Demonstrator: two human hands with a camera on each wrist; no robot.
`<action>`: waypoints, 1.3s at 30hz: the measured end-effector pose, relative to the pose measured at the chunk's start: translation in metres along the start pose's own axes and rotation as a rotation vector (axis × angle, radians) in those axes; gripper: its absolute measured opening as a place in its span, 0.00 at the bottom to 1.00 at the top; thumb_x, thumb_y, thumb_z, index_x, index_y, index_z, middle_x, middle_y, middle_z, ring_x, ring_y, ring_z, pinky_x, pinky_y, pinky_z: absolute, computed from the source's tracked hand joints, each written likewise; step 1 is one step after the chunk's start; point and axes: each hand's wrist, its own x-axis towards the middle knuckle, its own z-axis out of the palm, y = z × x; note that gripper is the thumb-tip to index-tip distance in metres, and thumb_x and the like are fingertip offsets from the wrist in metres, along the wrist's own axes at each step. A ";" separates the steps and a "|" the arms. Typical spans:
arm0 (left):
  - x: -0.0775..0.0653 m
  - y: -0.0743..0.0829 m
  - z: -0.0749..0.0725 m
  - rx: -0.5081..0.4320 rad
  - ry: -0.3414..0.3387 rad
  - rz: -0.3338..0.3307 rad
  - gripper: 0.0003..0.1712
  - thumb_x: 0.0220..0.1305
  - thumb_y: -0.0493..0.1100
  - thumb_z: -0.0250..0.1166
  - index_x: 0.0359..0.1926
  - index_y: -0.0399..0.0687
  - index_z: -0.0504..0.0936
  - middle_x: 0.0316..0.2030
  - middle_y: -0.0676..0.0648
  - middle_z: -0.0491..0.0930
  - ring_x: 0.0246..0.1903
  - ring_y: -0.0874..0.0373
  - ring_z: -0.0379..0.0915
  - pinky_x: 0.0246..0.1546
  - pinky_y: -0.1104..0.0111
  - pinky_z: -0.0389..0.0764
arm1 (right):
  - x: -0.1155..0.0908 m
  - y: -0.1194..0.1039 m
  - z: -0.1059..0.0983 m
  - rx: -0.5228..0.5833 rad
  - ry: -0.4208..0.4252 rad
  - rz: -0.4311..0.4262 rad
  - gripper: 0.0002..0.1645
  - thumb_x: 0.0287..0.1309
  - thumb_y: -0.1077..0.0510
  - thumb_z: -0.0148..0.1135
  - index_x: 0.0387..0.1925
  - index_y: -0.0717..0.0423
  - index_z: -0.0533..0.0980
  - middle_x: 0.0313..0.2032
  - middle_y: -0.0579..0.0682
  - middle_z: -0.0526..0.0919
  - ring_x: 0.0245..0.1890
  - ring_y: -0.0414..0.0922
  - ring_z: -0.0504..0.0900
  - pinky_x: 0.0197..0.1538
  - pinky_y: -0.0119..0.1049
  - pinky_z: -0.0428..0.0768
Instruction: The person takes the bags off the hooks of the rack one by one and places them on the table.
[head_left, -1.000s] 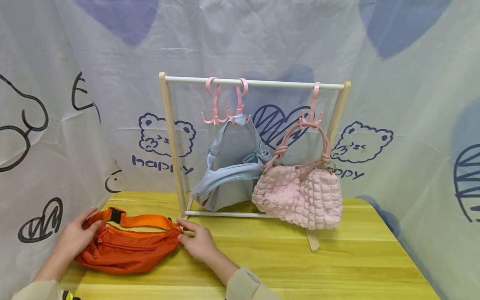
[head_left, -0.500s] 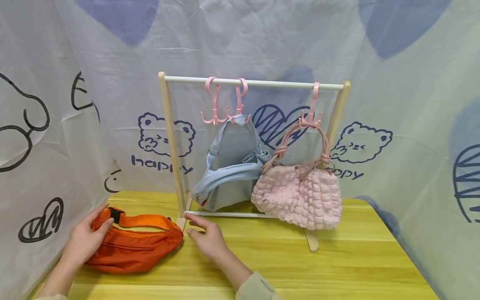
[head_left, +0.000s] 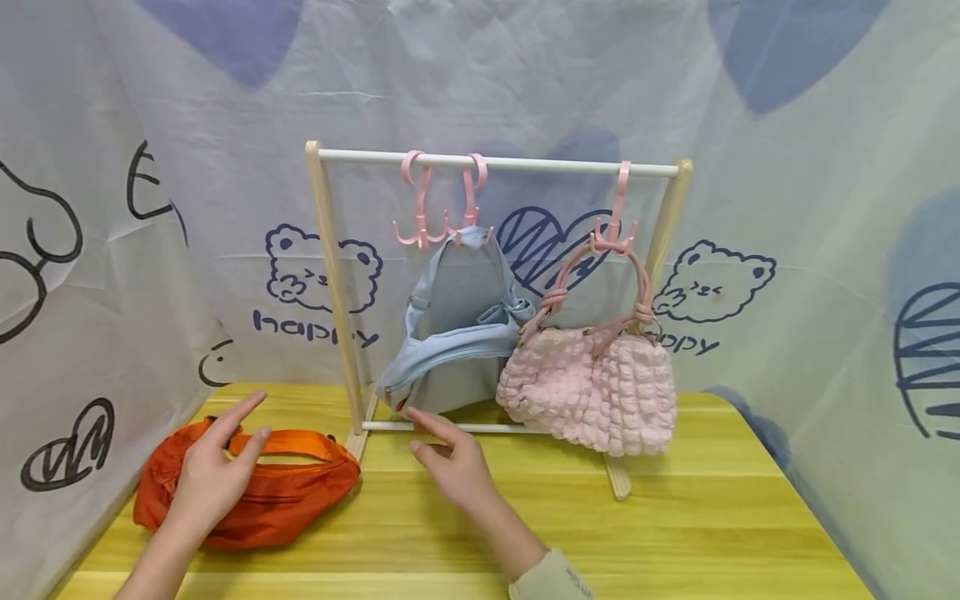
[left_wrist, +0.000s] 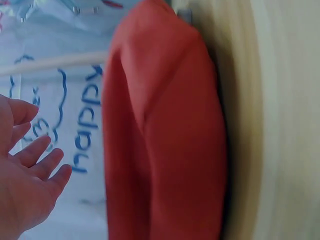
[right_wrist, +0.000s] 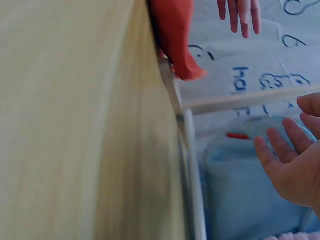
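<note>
An orange-red waist bag (head_left: 262, 504) with a bright orange strap and a dark buckle lies at the left of the table. My left hand (head_left: 213, 477) is above it, fingers spread and holding nothing; the left wrist view shows a gap between the hand (left_wrist: 30, 175) and the bag (left_wrist: 170, 115). To the right of the bag my right hand (head_left: 456, 467) hovers over the table with relaxed fingers and nothing in it. Its fingertips overlap the lower edge of a light blue bag (head_left: 465, 350), which hangs by its strap from a pink hook (head_left: 468, 200).
A rack of pale wood posts (head_left: 333, 283) and white bars (head_left: 540, 163) stands on the yellow wood-grain table (head_left: 675, 533). A pink puffy handbag (head_left: 588, 387) hangs at its right. Another pink hook (head_left: 422, 208) holds nothing. Printed cloth (head_left: 480, 75) surrounds the table.
Both hands let go of the orange-red waist bag, which stays on the table. My left hand lifts and shifts right over the bag, and my right hand moves away to the right.
</note>
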 end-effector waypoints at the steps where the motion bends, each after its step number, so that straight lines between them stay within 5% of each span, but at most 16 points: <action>1: 0.001 0.003 0.002 -0.021 -0.007 0.015 0.31 0.77 0.46 0.62 0.78 0.54 0.68 0.72 0.36 0.70 0.64 0.34 0.70 0.54 0.46 0.77 | 0.000 -0.001 -0.004 -0.002 0.008 -0.016 0.26 0.69 0.68 0.63 0.66 0.61 0.78 0.67 0.58 0.78 0.65 0.60 0.78 0.60 0.37 0.82; 4: 0.003 0.013 0.007 -0.069 -0.033 0.053 0.31 0.78 0.46 0.62 0.78 0.55 0.68 0.74 0.37 0.68 0.69 0.31 0.64 0.59 0.34 0.70 | 0.001 -0.006 -0.017 -0.008 0.034 -0.045 0.26 0.68 0.68 0.63 0.67 0.61 0.77 0.67 0.57 0.79 0.65 0.60 0.78 0.60 0.36 0.82; 15: 0.018 0.049 0.027 -0.139 -0.011 0.176 0.30 0.76 0.41 0.64 0.76 0.57 0.72 0.73 0.42 0.70 0.71 0.36 0.65 0.65 0.38 0.69 | 0.010 -0.028 -0.054 0.039 0.116 -0.235 0.28 0.68 0.72 0.61 0.68 0.64 0.75 0.67 0.60 0.78 0.65 0.65 0.76 0.61 0.37 0.81; 21: 0.034 0.073 0.035 -0.175 -0.006 0.230 0.30 0.76 0.39 0.63 0.75 0.54 0.72 0.73 0.46 0.70 0.72 0.43 0.66 0.68 0.73 0.67 | 0.024 -0.051 -0.074 0.035 0.137 -0.341 0.28 0.68 0.73 0.61 0.68 0.66 0.74 0.66 0.62 0.78 0.63 0.65 0.77 0.60 0.33 0.81; 24: 0.042 0.083 0.042 -0.222 -0.008 0.262 0.29 0.76 0.38 0.63 0.75 0.53 0.73 0.73 0.45 0.71 0.72 0.44 0.66 0.65 0.81 0.62 | 0.032 -0.064 -0.083 0.032 0.142 -0.384 0.28 0.68 0.73 0.60 0.68 0.66 0.74 0.66 0.62 0.78 0.63 0.63 0.78 0.60 0.32 0.81; 27: 0.050 0.092 0.048 -0.252 -0.012 0.284 0.29 0.75 0.37 0.63 0.74 0.54 0.73 0.73 0.46 0.71 0.72 0.45 0.65 0.67 0.78 0.65 | 0.040 -0.076 -0.093 0.034 0.147 -0.424 0.27 0.69 0.73 0.59 0.69 0.67 0.73 0.66 0.62 0.78 0.64 0.62 0.77 0.63 0.35 0.80; 33: 0.066 0.109 0.058 -0.324 -0.028 0.327 0.30 0.75 0.35 0.63 0.74 0.54 0.73 0.73 0.48 0.71 0.72 0.48 0.65 0.69 0.51 0.72 | 0.056 -0.094 -0.110 -0.009 0.167 -0.490 0.26 0.70 0.73 0.58 0.69 0.67 0.73 0.66 0.62 0.78 0.63 0.56 0.79 0.63 0.36 0.80; 39: 0.082 0.128 0.062 -0.357 -0.031 0.367 0.29 0.74 0.34 0.63 0.74 0.50 0.73 0.73 0.49 0.71 0.72 0.50 0.66 0.69 0.51 0.71 | 0.077 -0.115 -0.124 -0.072 0.179 -0.584 0.26 0.69 0.74 0.58 0.67 0.69 0.74 0.65 0.64 0.79 0.62 0.54 0.80 0.63 0.41 0.80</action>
